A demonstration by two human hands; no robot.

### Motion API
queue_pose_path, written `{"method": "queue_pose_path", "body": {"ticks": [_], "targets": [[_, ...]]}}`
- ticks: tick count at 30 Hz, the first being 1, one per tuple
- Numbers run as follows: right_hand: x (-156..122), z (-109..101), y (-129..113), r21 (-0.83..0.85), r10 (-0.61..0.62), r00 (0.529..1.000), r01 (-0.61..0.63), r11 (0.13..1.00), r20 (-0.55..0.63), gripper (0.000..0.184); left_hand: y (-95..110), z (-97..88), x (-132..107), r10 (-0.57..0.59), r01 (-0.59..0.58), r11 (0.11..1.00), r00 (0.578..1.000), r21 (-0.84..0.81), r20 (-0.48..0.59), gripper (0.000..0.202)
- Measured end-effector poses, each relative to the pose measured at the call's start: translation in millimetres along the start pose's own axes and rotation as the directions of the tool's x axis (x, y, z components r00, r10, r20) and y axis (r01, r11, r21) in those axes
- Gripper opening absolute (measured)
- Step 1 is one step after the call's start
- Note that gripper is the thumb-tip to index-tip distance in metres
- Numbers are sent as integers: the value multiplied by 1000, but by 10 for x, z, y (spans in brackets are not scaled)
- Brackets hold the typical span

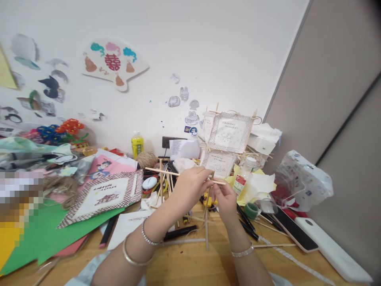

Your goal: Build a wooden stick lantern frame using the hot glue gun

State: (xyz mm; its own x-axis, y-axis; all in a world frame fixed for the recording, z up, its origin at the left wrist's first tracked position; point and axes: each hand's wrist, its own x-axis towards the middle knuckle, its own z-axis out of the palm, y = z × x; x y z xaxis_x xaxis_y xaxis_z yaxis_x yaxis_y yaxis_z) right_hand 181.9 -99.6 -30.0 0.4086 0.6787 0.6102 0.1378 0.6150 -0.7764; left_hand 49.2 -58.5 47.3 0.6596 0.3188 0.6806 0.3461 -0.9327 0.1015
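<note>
My left hand [191, 186] and my right hand [225, 198] meet in front of me, fingers closed around a corner of a frame of thin wooden sticks [206, 228]. One stick end [219, 182] pokes out between the hands. To the left, a crosswise stick [160, 171] passes an upright one [161, 186]. My fingers partly hide the joint where the sticks cross. Just beyond the hands stands a stick lantern with paper panels [228, 133] that carry drawings and writing.
A patterned-border paper panel [104, 194] lies on green card [59, 234] at left. Behind are a twine ball [147, 159] and a yellow bottle [137, 145]. At right are a clear bottle [247, 169], green tape [251, 211], a phone [294, 228] and a white slab [333, 250].
</note>
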Motion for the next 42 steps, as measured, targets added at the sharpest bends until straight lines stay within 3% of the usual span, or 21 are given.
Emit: {"method": "queue_pose_path", "body": {"ticks": [22,26,30,32,34,36,39,42], "targets": [[-20,13,11,-28,-35,999,35,999,0,25,-11,5,12,17,-18,999,1000,-40,-18,13],[44,-98,-48,-108,-81,997,81,991,7,29,-54,-137,24,50,-56,998,988,-33,-147,16],[158,-275,-33,-101,-126,967,105,989,-222,37,-180,-454,-16,-22,17,1000,939,-18,-344,20],[191,-315,7,-59,-83,964,70,996,-254,37,-252,-608,-47,-69,71,997,910,-10,-408,20],[195,-294,50,-53,-20,989,12,999,-143,35,-314,-710,-69,-80,86,996,899,-5,-431,20],[173,-224,85,-115,42,998,-37,993,49,32,-355,-747,-78,-68,80,997,910,12,-409,21],[115,-94,129,-259,82,951,-2,966,299,27,-370,-717,-74,-47,65,997,936,42,-349,21],[52,1,184,-359,105,889,70,931,446,27,-349,-664,-67,17,3,998,955,67,-295,22]]}}
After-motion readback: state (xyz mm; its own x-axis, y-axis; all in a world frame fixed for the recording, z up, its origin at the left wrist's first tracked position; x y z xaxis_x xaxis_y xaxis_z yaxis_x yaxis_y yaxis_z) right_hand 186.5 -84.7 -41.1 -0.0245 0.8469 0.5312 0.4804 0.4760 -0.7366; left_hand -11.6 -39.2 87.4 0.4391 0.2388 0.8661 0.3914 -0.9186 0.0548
